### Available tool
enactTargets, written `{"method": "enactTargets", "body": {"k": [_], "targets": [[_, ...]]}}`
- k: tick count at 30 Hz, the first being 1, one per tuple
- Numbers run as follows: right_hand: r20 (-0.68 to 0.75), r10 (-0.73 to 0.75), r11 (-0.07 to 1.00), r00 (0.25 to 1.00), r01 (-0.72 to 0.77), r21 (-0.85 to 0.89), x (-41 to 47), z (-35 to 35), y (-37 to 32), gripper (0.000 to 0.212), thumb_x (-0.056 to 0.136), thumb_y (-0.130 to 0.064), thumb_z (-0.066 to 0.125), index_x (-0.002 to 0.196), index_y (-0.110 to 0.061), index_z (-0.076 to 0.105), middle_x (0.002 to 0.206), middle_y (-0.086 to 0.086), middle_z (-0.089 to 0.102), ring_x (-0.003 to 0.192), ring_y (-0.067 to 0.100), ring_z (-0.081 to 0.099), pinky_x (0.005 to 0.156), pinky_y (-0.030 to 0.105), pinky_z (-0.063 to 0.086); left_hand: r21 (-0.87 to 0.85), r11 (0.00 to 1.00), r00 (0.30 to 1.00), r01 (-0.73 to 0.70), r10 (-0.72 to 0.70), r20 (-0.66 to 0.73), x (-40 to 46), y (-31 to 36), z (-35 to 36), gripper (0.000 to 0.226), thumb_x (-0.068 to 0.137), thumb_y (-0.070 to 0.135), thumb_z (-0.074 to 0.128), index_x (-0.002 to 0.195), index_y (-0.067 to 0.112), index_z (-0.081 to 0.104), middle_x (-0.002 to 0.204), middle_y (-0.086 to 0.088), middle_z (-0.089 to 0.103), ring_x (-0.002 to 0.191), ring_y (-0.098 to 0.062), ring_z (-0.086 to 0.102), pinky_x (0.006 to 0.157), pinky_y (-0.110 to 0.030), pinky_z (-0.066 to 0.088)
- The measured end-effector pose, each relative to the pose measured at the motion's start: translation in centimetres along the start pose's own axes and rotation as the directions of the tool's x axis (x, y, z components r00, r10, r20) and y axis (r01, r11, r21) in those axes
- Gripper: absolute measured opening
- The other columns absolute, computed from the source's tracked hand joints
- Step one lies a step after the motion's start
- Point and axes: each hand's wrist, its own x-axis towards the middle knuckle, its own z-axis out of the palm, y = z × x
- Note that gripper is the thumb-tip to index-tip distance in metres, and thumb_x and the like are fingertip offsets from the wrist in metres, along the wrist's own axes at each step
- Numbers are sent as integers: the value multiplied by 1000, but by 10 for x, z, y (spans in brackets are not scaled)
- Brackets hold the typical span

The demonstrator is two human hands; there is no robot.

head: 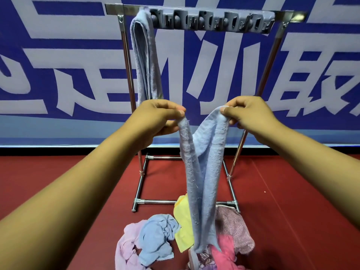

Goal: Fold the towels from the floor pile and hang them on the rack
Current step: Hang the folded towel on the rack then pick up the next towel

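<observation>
1. A light blue towel [202,172] is held up in front of the rack [194,10], with its two upper ends apart and its lower end hanging down to the floor pile [181,242].
2. One upper end is pinched by the left hand [155,117], with the fingers [175,111] curled round the cloth.
3. The other upper end is gripped by the right hand [251,114], thumb and fingers closed on the edge.
4. Another light blue towel [145,59] is seen already hung, folded, over the left end of the rack's top bar, beside a grey row of clips [212,22].
5. The pile is made up of pink, blue, yellow and patterned cloths on the red floor [78,182], just before the rack's base.
6. A blue banner [292,75] with large white characters is seen behind the rack.
</observation>
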Motion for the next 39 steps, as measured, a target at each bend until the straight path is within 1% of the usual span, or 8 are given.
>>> {"method": "enactTargets", "body": {"k": [12, 15, 18, 23, 28, 32, 35, 39], "targets": [[292, -157, 988, 944, 147, 55, -12, 21, -17, 17, 86, 4, 56, 95, -4, 67, 77, 15, 68, 72, 18, 68, 63, 25, 56, -55, 999, 1000, -1, 2, 20, 5, 0, 26, 9, 85, -1, 65, 86, 8, 68, 80, -10, 70, 70, -16, 68, 75, -27, 59], [338, -170, 985, 926, 165, 43, -15, 18, -16, 18, 79, -7, 72, 96, -12, 70, 80, 15, 71, 75, 21, 70, 77, 30, 57, -67, 998, 1000, 10, -9, 5, 5, -3, 28, 13, 83, 1, 69, 93, 8, 65, 83, -11, 70, 67, -16, 67, 68, -24, 59], [319, -173, 982, 932, 189, -21, -16, 19, -13, 28, 69, -21, 83, 94, -17, 71, 74, 6, 69, 68, 14, 63, 73, 29, 52, -116, 993, 1000, 3, -1, 17, 5, -5, 29, 19, 86, -1, 67, 101, 7, 58, 87, -14, 71, 66, -17, 69, 65, -24, 59], [256, -139, 990, 957, 130, 55, -13, 21, -11, 11, 79, -3, 73, 89, -9, 69, 84, 18, 71, 74, 23, 70, 75, 32, 59, -43, 999, 990, -1, 7, 142, 7, -7, 24, 27, 87, 7, 66, 110, 14, 54, 102, -11, 74, 91, -19, 72, 87, -33, 54], [279, -161, 987, 947, 154, 47, -11, 16, -15, 13, 83, 4, 63, 86, -6, 70, 83, 15, 72, 75, 19, 68, 75, 31, 59, 116, 992, 997, -55, 49, 54, 15, -25, 4, 22, 89, 6, 62, 103, 23, 58, 96, 2, 68, 82, -8, 67, 83, -33, 52], [297, -179, 981, 938, 149, 121, -7, 8, -19, 23, 84, 11, 57, 78, -10, 66, 88, 19, 70, 74, 17, 64, 76, 31, 56, 379, 925, 995, 23, -57, 79, 22, -50, -15, 49, 87, 3, 59, 125, 34, 54, 132, 3, 54, 109, -11, 58, 81, -27, 44], [310, -210, 973, 927, 167, 159, -4, 3, -22, 25, 83, 14, 54, 80, -9, 65, 80, 11, 67, 71, 13, 62, 74, 28, 54, 377, 926, 991, 38, -84, 108, 25, -58, -16, 59, 86, 7, 65, 134, 37, 48, 141, 1, 46, 120, -13, 50, 89, -29, 40], [271, -224, 970, 936, 187, 155, 1, -4, -25, 27, 84, 13, 54, 80, -12, 65, 79, 4, 65, 73, 12, 61, 72, 24, 54, 377, 926, 977, -2, -78, 198, 23, -63, -3, 61, 64, 18, 79, 116, 36, 54, 137, -3, 50, 115, -17, 57, 95, -39, 50]]}}
